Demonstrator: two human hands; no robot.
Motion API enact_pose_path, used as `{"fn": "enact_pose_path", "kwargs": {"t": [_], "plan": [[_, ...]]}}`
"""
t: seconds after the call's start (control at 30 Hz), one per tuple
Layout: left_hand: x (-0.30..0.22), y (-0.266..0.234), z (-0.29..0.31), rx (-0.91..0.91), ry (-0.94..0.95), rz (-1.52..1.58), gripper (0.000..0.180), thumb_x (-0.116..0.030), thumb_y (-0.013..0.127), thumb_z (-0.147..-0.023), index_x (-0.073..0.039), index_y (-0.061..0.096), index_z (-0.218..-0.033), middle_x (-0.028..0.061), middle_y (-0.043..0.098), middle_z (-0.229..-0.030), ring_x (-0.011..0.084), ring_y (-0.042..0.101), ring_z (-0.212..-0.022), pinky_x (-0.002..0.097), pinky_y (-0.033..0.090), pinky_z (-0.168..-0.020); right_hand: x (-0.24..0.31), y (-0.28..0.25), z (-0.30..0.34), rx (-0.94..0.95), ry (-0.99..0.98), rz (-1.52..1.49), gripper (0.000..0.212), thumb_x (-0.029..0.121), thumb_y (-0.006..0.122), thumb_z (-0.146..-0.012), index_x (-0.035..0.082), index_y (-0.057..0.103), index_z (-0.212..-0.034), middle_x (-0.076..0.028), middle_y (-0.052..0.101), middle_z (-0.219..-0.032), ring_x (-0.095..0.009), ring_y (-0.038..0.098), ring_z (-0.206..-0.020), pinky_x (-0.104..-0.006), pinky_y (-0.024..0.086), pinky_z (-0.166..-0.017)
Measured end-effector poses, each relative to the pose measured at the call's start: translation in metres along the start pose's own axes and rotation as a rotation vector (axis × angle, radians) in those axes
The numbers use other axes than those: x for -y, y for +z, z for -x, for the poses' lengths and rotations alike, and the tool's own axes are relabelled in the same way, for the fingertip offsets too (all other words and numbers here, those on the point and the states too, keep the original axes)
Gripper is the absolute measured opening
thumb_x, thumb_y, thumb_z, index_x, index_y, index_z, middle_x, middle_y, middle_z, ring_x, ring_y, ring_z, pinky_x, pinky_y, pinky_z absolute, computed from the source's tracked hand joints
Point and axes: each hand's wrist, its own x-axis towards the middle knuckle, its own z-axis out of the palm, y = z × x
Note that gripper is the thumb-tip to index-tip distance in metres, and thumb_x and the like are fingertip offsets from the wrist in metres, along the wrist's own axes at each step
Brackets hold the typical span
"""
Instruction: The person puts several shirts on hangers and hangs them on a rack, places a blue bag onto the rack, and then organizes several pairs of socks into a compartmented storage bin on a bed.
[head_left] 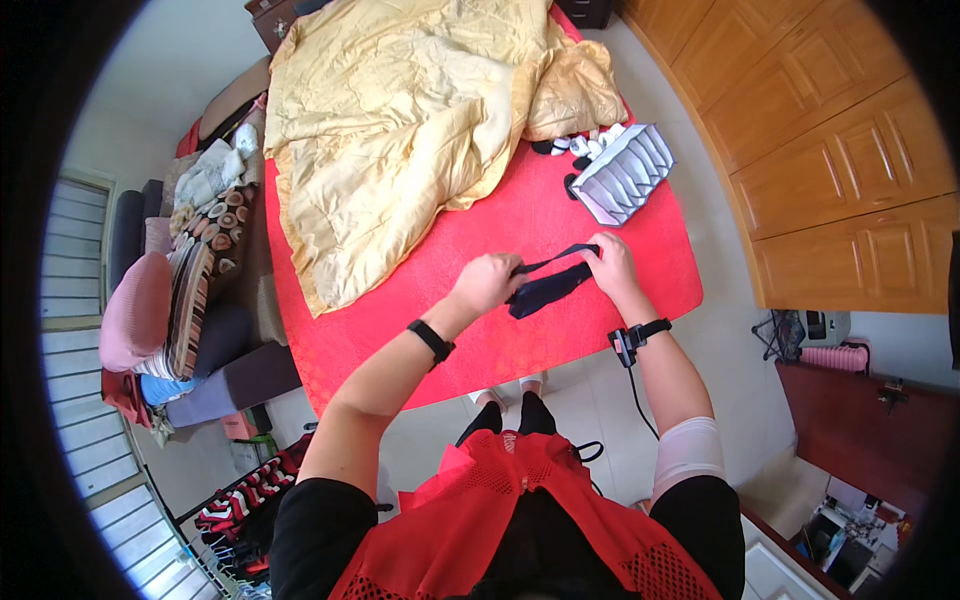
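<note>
Dark cloth [548, 291] is pinched by the left hand [489, 282] and the right hand [614, 268] — better to hold its upper band [551, 261] evenly stretched.

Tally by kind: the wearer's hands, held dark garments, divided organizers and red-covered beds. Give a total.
Hands (left hand, right hand): 2
Held dark garment: 1
Divided organizer: 1
Red-covered bed: 1
Total: 5
</note>
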Motion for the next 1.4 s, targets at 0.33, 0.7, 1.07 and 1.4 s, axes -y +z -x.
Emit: {"fn": "enact_pose_path", "kwargs": {"t": [0.33,0.7,1.07,1.4], "plan": [[-0.094,-0.059,0.064,-0.096,-0.32,0.125,0.017,-0.009,0.06,-0.088,0.002,0.057,-0.101,0.0276,0.068,-0.089,0.0431,0.069,-0.088,0.049,0.054,-0.077,0.092,-0.057,-0.019,0.268,-0.102,-0.002,0.015,0.018,0.072,-0.085,0.004,0.067,-0.09,-0.016,0.067,-0.085,-0.037,0.067,-0.08,-0.0461,0.052,-0.07],[-0.118,-0.098,0.16,-0.504,-0.514,0.219,0.036,-0.025,0.075,-0.083,0.001,0.054,-0.097,0.0242,0.063,-0.081,0.0417,0.065,-0.079,0.0465,0.05,-0.069,0.221,0.003,-0.024,0.59,-0.153,-0.474,0.019,0.012,0.052,-0.1,0.002,0.066,-0.107,-0.012,0.075,-0.085,-0.023,0.075,-0.08,-0.0356,0.06,-0.07],[-0.143,-0.085,0.32,-0.851,-0.442,0.666,0.036,-0.012,0.076,-0.091,0.002,0.059,-0.119,0.0047,0.066,-0.093,0.0102,0.062,-0.086,0.0292,0.054,-0.079,0.376,0.063,0.068,1.491,0.163,-0.962,0.032,0.018,0.049,-0.103,0.004,0.056,-0.131,-0.01,0.07,-0.109,-0.021,0.07,-0.093,-0.0351,0.056,-0.089],[-0.145,-0.048,0.55,-0.964,-0.832,0.896,0.034,-0.027,0.053,-0.103,0.003,0.069,-0.101,0.0112,0.075,-0.094,0.0185,0.072,-0.086,0.032,0.058,-0.078,0.527,0.109,0.217,1.748,-0.005,-0.501,0.03,-0.006,0.039,-0.085,0.005,0.049,-0.112,-0.018,0.07,-0.094,-0.027,0.071,-0.073,-0.0378,0.06,-0.063]]}}
